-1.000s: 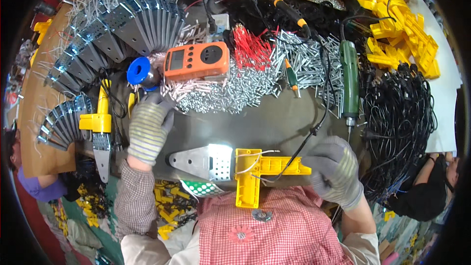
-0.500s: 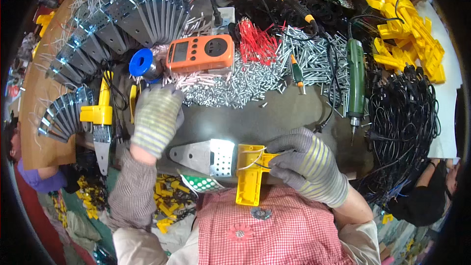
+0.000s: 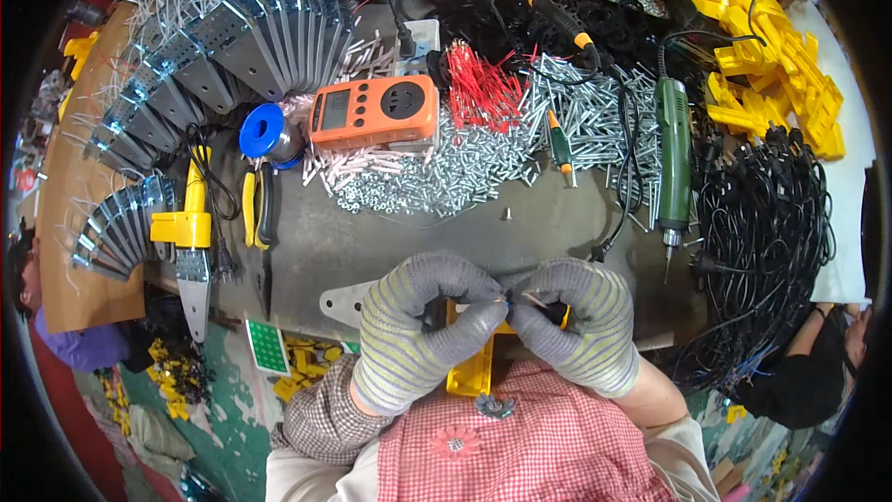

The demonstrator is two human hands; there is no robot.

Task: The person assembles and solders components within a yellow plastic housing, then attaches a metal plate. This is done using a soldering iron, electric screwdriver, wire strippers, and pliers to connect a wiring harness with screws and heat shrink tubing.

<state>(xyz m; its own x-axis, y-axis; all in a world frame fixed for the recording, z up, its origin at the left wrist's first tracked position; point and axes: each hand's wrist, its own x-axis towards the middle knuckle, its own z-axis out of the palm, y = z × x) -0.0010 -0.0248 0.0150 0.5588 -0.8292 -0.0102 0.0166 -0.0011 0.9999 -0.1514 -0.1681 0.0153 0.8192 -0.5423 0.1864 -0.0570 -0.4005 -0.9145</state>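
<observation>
Both my gloved hands meet over a yellow plastic housing (image 3: 472, 374) at the table's front edge. My left hand (image 3: 409, 335) is closed in a pinch on a thin wire, whose tip shows by the fingertips. Facing it, my right hand (image 3: 585, 321) pinches a short pale wire (image 3: 536, 299). The fingertips are close together but apart, and the housing is largely hidden beneath them. A grey metal plate (image 3: 342, 302) lies flat to the left, partly covered by my left hand.
Pliers (image 3: 249, 209) and a finished-looking yellow-handled piece (image 3: 193, 223) lie left. An orange meter (image 3: 374, 112), blue solder spool (image 3: 263, 133) and loose screws (image 3: 446, 163) are behind. At right are a green electric screwdriver (image 3: 674, 153), black cords (image 3: 762, 214) and yellow parts (image 3: 771, 65).
My left hand has come from beside the pliers to meet the right hand, uncovering the pliers. My right hand has shifted slightly and now pinches a wire end above the housing.
</observation>
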